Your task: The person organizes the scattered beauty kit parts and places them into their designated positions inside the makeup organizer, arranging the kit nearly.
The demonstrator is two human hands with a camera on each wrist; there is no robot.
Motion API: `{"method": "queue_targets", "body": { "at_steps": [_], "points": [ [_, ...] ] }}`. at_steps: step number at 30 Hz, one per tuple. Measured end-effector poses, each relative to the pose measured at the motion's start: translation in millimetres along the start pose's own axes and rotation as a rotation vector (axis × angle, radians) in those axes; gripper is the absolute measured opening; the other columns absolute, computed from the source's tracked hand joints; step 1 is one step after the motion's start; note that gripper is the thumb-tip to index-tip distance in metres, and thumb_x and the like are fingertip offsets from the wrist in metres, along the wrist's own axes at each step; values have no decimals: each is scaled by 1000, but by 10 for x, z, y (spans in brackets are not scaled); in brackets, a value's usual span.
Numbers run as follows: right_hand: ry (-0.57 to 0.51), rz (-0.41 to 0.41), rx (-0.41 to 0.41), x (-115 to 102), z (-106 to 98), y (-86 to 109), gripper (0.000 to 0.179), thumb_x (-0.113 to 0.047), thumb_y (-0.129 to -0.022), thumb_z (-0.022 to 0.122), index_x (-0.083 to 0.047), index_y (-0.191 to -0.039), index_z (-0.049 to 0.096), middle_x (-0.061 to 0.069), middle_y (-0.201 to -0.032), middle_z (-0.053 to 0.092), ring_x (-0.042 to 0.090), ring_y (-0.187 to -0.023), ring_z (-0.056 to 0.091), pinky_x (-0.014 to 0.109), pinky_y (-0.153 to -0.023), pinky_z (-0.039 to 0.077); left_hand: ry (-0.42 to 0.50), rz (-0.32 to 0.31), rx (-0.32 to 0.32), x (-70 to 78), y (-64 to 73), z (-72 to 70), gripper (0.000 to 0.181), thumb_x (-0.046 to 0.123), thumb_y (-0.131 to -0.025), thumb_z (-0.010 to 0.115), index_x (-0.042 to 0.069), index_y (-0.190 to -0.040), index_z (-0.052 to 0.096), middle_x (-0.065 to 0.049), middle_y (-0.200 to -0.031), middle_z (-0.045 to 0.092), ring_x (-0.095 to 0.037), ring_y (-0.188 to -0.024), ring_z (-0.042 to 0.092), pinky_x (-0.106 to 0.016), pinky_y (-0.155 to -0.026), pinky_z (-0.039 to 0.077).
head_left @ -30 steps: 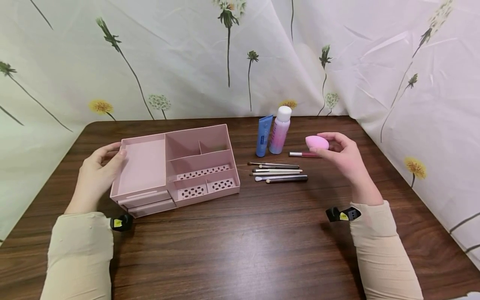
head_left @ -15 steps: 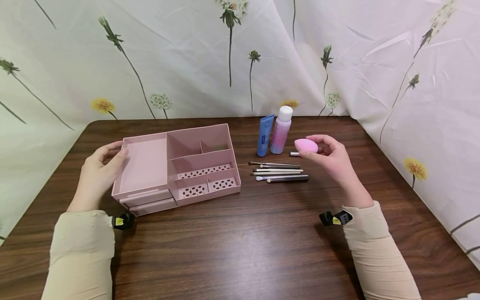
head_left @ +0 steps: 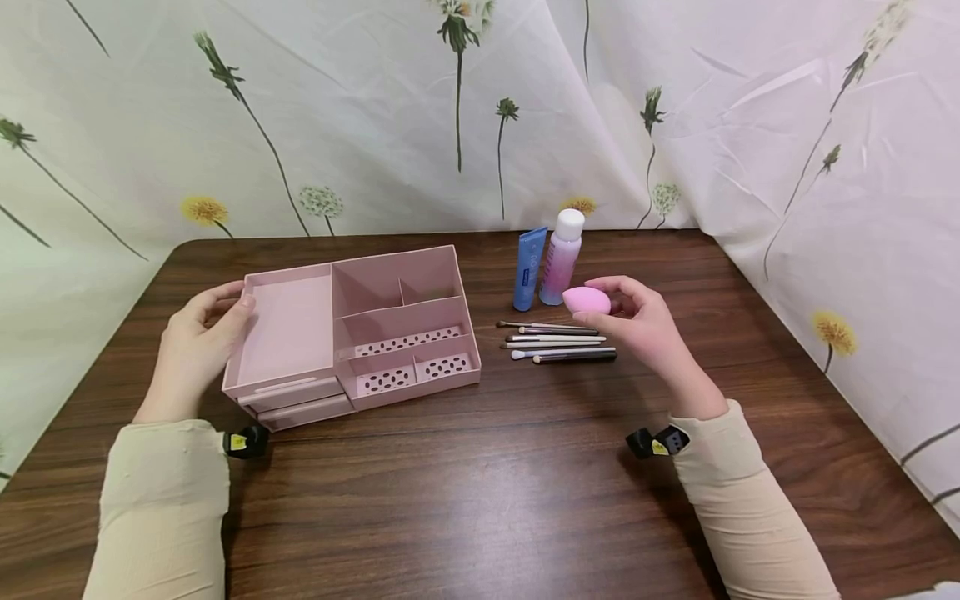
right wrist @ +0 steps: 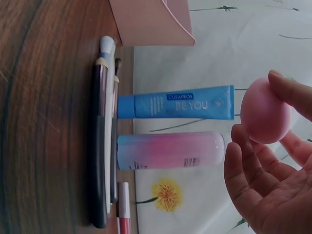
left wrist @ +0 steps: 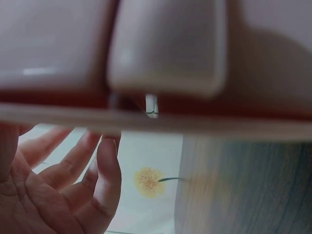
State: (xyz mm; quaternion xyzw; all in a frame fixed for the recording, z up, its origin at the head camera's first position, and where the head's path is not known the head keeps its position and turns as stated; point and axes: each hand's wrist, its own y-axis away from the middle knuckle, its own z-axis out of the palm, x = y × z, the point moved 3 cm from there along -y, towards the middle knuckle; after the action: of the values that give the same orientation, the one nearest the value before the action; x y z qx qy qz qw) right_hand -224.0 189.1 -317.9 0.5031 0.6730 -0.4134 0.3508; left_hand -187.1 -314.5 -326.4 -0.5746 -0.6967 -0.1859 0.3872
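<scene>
In the head view my right hand (head_left: 637, 321) pinches a pink makeup sponge (head_left: 587, 301) between thumb and fingers, above the table and just right of the bottles. The right wrist view shows the egg-shaped sponge (right wrist: 265, 111) held at its sides, the remaining fingers loosely bent. My left hand (head_left: 198, 342) holds the left edge of a pink makeup organizer (head_left: 285, 333), thumb at its rim. This organizer has a flat top at left, two drawers below it and divided compartments at right. In the left wrist view its side hides part of the left hand (left wrist: 68, 180).
Right of the organizer stand a blue tube (head_left: 528, 271) and a pink-blue bottle with a white cap (head_left: 562, 258). Several makeup brushes (head_left: 558, 342) lie in front of them. A lip gloss tube (right wrist: 124, 204) lies beyond the brushes. A floral cloth (head_left: 375, 108) hangs behind the table.
My right hand has moved left with the sponge, from above the lip gloss toward the bottle and brushes. The left hand and organizer have stayed in place.
</scene>
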Motion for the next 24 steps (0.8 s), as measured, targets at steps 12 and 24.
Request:
{"method": "queue_targets", "body": {
  "at_steps": [12, 24],
  "points": [
    [29, -1, -70, 40, 152, -6, 42, -10, -84, 77, -1, -122, 63, 9, -109, 64, 11, -83, 58, 21, -70, 48, 1, -4, 3, 4, -5, -3, 59, 44, -99, 52, 6, -145, 50, 26, -98, 46, 21, -82, 42, -7, -71, 36],
    [-16, -12, -159, -14, 298, 45, 40, -9, -83, 77, -3, -121, 65, 9, -107, 66, 10, -87, 61, 22, -73, 50, 3, -3, -2, -4, -11, 0, 59, 44, -99, 52, 6, -145, 50, 29, -93, 45, 19, -82, 43, -8, -71, 36]
  ]
}}
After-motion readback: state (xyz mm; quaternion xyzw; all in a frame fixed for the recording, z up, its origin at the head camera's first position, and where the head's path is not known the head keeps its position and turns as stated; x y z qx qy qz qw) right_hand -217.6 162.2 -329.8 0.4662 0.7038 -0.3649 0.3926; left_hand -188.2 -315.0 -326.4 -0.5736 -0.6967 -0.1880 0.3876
